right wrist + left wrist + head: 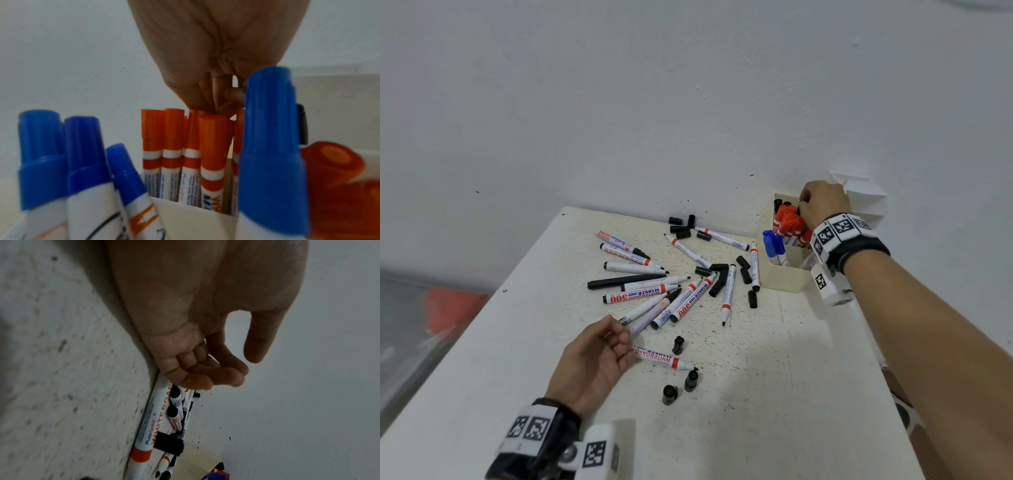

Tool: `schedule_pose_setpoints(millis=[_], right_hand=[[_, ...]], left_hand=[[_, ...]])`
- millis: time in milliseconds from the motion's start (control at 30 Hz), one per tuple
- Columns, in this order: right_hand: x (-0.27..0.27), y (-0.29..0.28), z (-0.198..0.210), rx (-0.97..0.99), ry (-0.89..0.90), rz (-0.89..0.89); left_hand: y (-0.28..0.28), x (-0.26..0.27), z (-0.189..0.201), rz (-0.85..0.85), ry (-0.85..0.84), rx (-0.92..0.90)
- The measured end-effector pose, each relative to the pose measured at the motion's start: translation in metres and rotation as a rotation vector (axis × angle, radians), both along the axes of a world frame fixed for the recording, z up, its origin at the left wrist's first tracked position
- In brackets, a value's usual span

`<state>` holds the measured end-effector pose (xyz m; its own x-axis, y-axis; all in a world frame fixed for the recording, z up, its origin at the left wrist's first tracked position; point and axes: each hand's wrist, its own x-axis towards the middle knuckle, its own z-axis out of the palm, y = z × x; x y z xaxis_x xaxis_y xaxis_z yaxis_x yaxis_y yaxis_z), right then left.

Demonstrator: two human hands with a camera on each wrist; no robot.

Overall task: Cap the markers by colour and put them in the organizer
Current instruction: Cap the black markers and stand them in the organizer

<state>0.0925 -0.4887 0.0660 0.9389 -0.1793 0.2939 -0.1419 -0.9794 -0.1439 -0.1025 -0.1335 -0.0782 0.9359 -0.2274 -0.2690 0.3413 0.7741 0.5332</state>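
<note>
Organizer (782, 279) holding blue markers (770, 244), red markers (789, 221), right hand (822, 204) grip unclear, left hand (594, 359) loosely curled, empty.

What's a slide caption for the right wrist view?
Right hand reaches among orange-capped markers in the organizer, blue-capped markers in front.
</note>
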Motion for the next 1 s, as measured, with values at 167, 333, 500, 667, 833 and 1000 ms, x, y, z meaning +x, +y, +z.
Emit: schedule_pose_setpoints(millis=[167, 333, 500, 667, 833, 1000], right_hand=[[-0.010, 0.002, 0.005, 0.030, 0.033, 0.015], [-0.047, 0.031, 0.017, 0.180, -0.174, 0.156], [-0.099, 0.078, -0.008, 0.257, -0.015, 0.435], [-0.107, 0.093, -0.069, 0.040, 0.463, 0.469], [-0.104, 0.089, -0.098, 0.016, 0.606, 0.448], [-0.118, 0.084, -0.094, 0.102, 0.392, 0.510]], left_hand=[[0.000, -0.001, 0.000, 0.000, -0.008, 0.000], [0.000, 0.000, -0.002, -0.007, -0.010, -0.003], [0.001, 0.000, -0.004, -0.005, -0.018, -0.001], [0.000, -0.002, -0.001, 0.002, -0.021, 0.016], [-0.001, -0.003, 0.001, 0.017, -0.019, 0.026], [-0.002, -0.004, 0.005, 0.009, -0.009, 0.039]])
